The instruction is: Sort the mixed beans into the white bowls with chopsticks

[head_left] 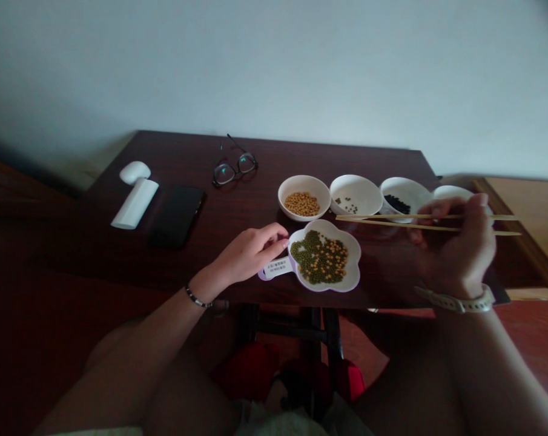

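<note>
My right hand (464,248) is closed round a pair of wooden chopsticks (382,218). Their tips point left, above the table between the front dish and the bowls, with nothing visible between them. My left hand (250,251) has thumb and fingertips drawn together at the left rim of a white flower-shaped dish (356,266), just above its labelled handle (277,267). Green mung beans (310,257) and yellow soybeans (337,257) lie mixed in this dish. Behind it stand a bowl of soybeans (302,204) and a bowl with a few green beans (347,204).
A bowl of black beans (397,204) and another white bowl (453,192), partly hidden by my right hand, continue the row. Eyeglasses (235,171), a black flat device (177,215) and a white cylindrical object (135,204) lie on the dark table (178,151) towards the left.
</note>
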A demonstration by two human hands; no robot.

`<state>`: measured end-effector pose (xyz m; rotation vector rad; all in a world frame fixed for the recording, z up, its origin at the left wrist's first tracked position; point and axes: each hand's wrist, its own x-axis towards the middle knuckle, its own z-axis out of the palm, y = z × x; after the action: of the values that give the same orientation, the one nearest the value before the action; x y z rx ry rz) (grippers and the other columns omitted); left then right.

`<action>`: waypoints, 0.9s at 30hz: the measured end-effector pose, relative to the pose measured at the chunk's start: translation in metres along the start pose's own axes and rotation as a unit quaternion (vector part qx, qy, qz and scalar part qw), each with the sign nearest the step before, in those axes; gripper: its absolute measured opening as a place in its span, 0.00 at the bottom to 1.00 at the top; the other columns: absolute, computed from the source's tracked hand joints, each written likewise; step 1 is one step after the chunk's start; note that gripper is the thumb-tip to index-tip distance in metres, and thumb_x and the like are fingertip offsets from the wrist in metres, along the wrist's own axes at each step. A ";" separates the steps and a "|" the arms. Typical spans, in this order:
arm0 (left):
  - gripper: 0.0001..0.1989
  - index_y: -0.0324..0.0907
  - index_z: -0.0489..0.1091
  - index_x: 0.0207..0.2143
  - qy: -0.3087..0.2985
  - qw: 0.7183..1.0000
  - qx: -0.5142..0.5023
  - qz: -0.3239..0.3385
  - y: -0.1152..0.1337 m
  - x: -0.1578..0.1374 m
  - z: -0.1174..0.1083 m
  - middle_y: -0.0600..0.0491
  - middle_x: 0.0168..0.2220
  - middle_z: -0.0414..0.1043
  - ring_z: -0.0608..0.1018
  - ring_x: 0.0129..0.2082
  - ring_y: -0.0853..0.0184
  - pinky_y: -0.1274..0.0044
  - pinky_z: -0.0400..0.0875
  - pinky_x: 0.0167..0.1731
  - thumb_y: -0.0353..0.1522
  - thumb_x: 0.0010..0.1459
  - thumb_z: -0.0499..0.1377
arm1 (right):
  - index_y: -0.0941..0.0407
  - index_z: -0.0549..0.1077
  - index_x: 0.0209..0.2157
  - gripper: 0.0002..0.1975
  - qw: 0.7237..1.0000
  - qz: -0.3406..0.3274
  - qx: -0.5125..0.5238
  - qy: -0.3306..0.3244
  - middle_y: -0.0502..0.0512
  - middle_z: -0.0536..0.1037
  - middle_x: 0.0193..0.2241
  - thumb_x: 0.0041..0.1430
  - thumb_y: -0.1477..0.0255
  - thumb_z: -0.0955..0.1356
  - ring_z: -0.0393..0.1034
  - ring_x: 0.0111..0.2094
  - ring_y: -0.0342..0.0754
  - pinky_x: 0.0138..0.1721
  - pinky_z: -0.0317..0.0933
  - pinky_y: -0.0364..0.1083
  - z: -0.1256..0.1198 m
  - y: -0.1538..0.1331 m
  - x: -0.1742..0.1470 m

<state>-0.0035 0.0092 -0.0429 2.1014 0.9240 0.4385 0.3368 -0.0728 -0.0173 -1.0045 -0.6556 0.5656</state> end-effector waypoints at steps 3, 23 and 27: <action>0.14 0.42 0.78 0.53 0.008 1.000 0.001 -0.007 0.001 0.001 0.002 0.57 0.30 0.75 0.75 0.28 0.70 0.76 0.65 0.31 0.40 0.75 0.59 | 0.53 0.76 0.27 0.20 0.997 -0.064 -0.040 -0.022 0.52 0.70 0.26 0.74 0.62 0.68 0.68 0.23 0.46 0.17 0.59 0.46 -0.002 0.000 -0.007; 0.25 0.40 0.76 0.63 -0.036 0.991 -0.115 -0.050 -0.002 0.004 0.006 0.53 0.31 0.83 0.78 0.27 0.69 0.79 0.67 0.26 0.43 0.70 0.65 | 0.51 0.79 0.39 0.13 0.840 -0.204 -0.362 -0.349 0.55 0.80 0.36 0.81 0.69 0.65 0.75 0.36 0.51 0.40 0.67 0.52 -0.009 0.000 -0.019; 0.25 0.40 0.76 0.63 -0.042 0.991 -0.112 -0.057 -0.004 0.002 0.003 0.53 0.31 0.83 0.79 0.27 0.68 0.79 0.66 0.26 0.43 0.70 0.65 | 0.51 0.78 0.38 0.15 0.838 -0.214 -0.363 -0.347 0.55 0.80 0.35 0.81 0.68 0.64 0.74 0.36 0.51 0.40 0.66 0.52 -0.009 -0.002 -0.020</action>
<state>-0.0019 0.0104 -0.0478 1.8403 0.8983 0.3737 0.3305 -0.0930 -0.0234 -1.2915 -1.7957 0.2557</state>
